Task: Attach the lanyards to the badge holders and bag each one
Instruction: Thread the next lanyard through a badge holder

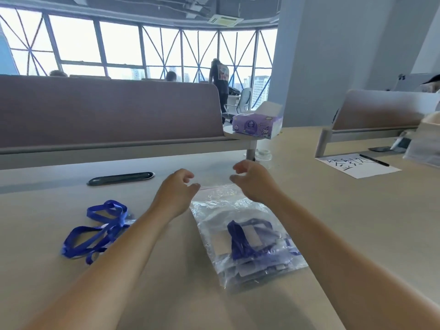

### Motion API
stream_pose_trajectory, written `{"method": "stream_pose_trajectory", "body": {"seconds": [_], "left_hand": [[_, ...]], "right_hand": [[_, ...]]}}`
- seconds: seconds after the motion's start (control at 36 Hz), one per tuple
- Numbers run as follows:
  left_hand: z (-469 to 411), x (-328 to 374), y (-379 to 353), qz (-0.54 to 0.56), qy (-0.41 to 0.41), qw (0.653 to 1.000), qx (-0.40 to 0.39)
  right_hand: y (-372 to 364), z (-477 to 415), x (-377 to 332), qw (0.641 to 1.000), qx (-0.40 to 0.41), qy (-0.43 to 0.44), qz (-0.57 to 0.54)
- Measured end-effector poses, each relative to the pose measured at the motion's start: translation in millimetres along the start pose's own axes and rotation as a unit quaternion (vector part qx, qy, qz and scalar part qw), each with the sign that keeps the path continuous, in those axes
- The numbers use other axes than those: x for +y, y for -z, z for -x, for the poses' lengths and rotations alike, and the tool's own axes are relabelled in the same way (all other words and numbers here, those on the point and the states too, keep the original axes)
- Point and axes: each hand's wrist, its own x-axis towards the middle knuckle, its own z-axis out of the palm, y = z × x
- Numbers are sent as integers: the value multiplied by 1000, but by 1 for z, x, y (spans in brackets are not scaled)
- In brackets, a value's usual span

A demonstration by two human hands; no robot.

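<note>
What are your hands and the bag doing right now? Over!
Left hand and right hand loosely curled above bag, holding nothing. Bag holds a lanyard. Loose lanyard left, not blocking.

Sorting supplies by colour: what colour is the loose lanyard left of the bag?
The lanyard is blue; head view.

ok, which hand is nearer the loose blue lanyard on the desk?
Left. The left hand is right of and beyond the loose blue lanyard, its forearm running alongside it. The right hand is farther right, past the left hand, above the top edge of the plastic bag.
</note>
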Motion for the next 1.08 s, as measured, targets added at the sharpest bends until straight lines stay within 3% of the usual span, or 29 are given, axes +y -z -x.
{"method": "stream_pose_trajectory", "body": {"seconds": [0.28, 0.44, 0.64, 0.86, 1.08], "left_hand": [[65, 2, 84, -31, -55, 998, -1], [98, -37, 141, -51, -37, 998, 4], [118, -87, 184, -86, -11, 996, 2], [114, -129, 200, -103, 12, 995, -6], [114, -149, 195, -81, 6, 997, -5]], "right_hand": [[-31, 54, -78, 993, -9, 121, -1], [-64, 86, -124, 980, -71, 184, 15], [-121, 92, -153, 953, -164, 223, 122], [-160, 77, -164, 897, -252, 222, 287], [-178, 68, -163, 884, -317, 146, 312]]}}
